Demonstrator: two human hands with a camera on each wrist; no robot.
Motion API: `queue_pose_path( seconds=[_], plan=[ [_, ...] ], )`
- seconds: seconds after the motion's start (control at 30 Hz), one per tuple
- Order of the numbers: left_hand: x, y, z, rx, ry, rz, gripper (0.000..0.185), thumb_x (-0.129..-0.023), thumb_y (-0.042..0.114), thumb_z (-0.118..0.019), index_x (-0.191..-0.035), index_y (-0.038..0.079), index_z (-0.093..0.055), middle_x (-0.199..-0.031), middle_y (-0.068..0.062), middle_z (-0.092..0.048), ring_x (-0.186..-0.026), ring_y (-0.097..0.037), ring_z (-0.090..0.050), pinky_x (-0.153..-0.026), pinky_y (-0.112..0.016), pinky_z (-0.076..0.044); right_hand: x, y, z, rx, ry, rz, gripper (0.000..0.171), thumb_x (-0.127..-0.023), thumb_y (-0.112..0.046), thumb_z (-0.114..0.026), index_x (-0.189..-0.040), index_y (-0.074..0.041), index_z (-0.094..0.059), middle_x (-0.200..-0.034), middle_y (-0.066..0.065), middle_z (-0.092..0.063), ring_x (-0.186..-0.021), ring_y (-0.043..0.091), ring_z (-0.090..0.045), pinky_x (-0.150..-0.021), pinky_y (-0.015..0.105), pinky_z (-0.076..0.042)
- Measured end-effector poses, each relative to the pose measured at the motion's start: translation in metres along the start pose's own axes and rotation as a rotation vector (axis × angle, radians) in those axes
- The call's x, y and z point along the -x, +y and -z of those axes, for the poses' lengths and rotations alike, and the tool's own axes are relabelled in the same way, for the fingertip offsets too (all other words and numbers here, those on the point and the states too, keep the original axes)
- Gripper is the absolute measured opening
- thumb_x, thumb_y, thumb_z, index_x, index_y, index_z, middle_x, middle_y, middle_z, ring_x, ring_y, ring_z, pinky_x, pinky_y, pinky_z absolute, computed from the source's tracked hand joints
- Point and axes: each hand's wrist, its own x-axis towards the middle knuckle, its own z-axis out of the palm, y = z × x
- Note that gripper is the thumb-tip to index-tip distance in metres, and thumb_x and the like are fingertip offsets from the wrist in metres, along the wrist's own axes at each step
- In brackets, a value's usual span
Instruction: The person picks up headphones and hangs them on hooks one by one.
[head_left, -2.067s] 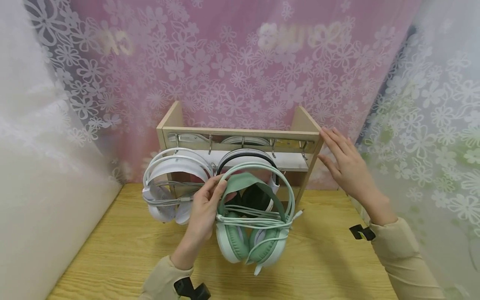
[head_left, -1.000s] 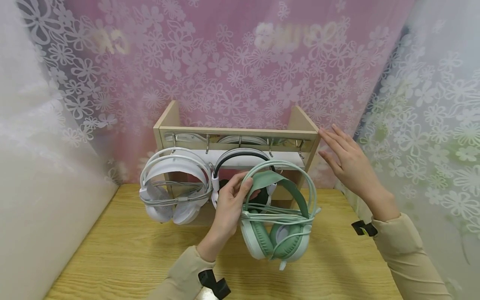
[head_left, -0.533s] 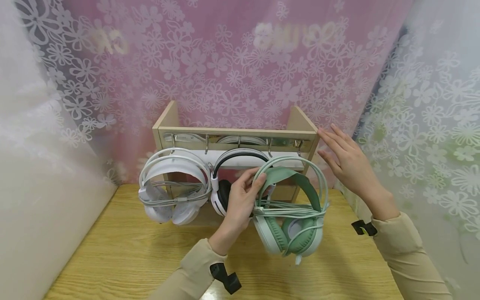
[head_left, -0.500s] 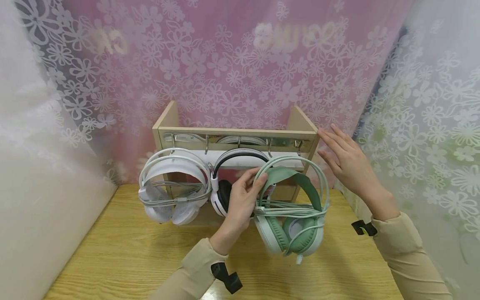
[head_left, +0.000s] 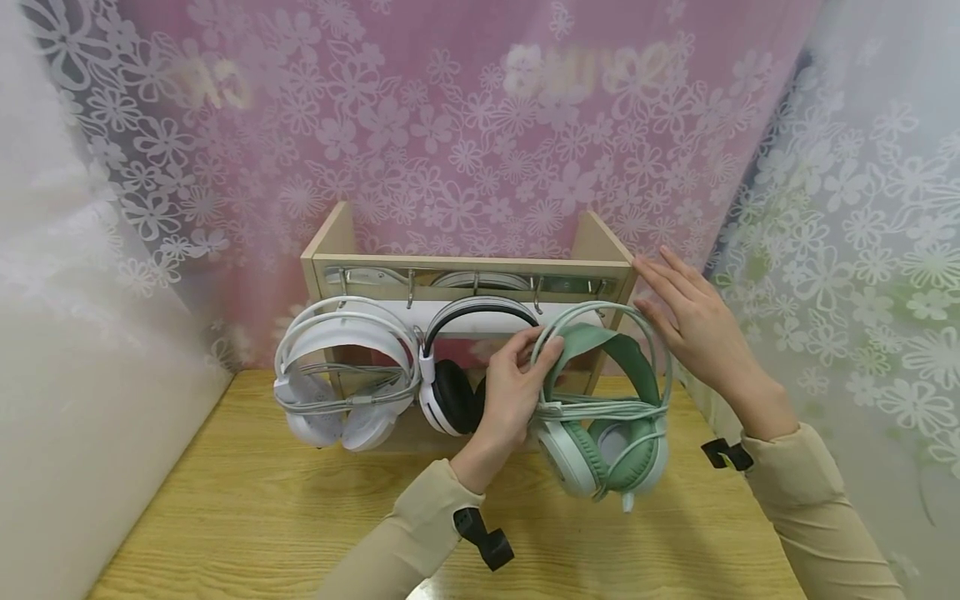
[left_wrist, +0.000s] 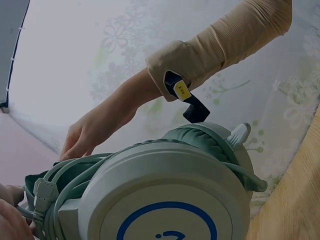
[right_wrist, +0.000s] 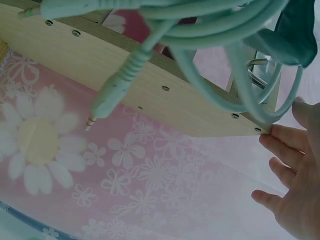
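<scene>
My left hand (head_left: 513, 392) pinches the left side of the headband of mint-green headphones (head_left: 637, 450), which hang in front of the rack's right end. Their bundled cord and loose plug (right_wrist: 117, 85) show in the right wrist view; one ear cup (left_wrist: 160, 175) fills the lower left wrist view. With straight fingers, my right hand (head_left: 693, 325) touches the right upper corner of the wooden rack (head_left: 465, 265). A metal hook (head_left: 537, 296) is one of several on its rail. White headphones (head_left: 352, 333) and black-and-white headphones (head_left: 453, 396) hang at the rack's left and middle.
The rack stands on a wood-grain table (head_left: 300, 517) against a pink flowered curtain (head_left: 465, 125). A pale flowered sheet (head_left: 862, 333) closes off the right, and a plain white one (head_left: 112, 333) the left.
My left hand has carried the green headphones rightward, past the black-and-white pair, and slightly up to the rack's right end. My right hand has stayed at the rack's corner.
</scene>
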Motion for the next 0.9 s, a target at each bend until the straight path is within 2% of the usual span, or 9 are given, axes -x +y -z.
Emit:
queue_pose_path(
  seconds=[0.2, 0.43, 0.63, 0.9],
  plan=[
    [-0.003, -0.003, -0.006, -0.092, 0.055, -0.035, 0.035, -0.097, 0.022, -0.071, -0.128, 0.006, -0.068, -0.114, -0.011, -0.073, -0.089, -0.015, -0.072, -0.072, -0.025, -0.06, -0.001, 0.0, -0.001, 0.0, 0.0, 0.004, 0.053, -0.103, -0.023, -0.061, -0.152, -0.009, -0.048, -0.152, 0.017, -0.05, -0.151, 0.033, -0.029, -0.121, 0.056, -0.024],
    [-0.003, -0.011, -0.009, -0.241, 0.099, -0.051, 0.035, -0.095, 0.027, -0.073, -0.126, 0.01, -0.07, -0.114, -0.005, -0.074, -0.1, -0.013, -0.071, -0.077, -0.024, -0.059, 0.0, 0.001, -0.001, 0.001, 0.011, 0.004, 0.052, -0.102, -0.021, -0.062, -0.151, -0.008, -0.049, -0.149, 0.02, -0.051, -0.15, 0.034, -0.03, -0.121, 0.055, -0.024],
    [-0.003, -0.017, -0.009, -0.254, 0.096, -0.049, 0.034, -0.094, 0.027, -0.075, -0.124, 0.012, -0.071, -0.114, -0.003, -0.074, -0.101, -0.013, -0.071, -0.079, -0.025, -0.059, 0.0, 0.0, -0.002, -0.003, 0.008, -0.001, 0.053, -0.102, -0.021, -0.063, -0.151, -0.009, -0.048, -0.15, 0.018, -0.051, -0.151, 0.033, -0.029, -0.12, 0.057, -0.024],
    [-0.002, -0.023, -0.011, -0.289, 0.075, -0.084, 0.038, -0.094, 0.027, -0.074, -0.127, 0.01, -0.068, -0.115, -0.006, -0.073, -0.1, -0.014, -0.071, -0.084, -0.028, -0.058, 0.001, 0.0, -0.002, -0.006, 0.012, -0.012, 0.052, -0.103, -0.024, -0.061, -0.152, -0.01, -0.048, -0.15, 0.019, -0.051, -0.151, 0.033, -0.03, -0.12, 0.057, -0.025]
  ],
)
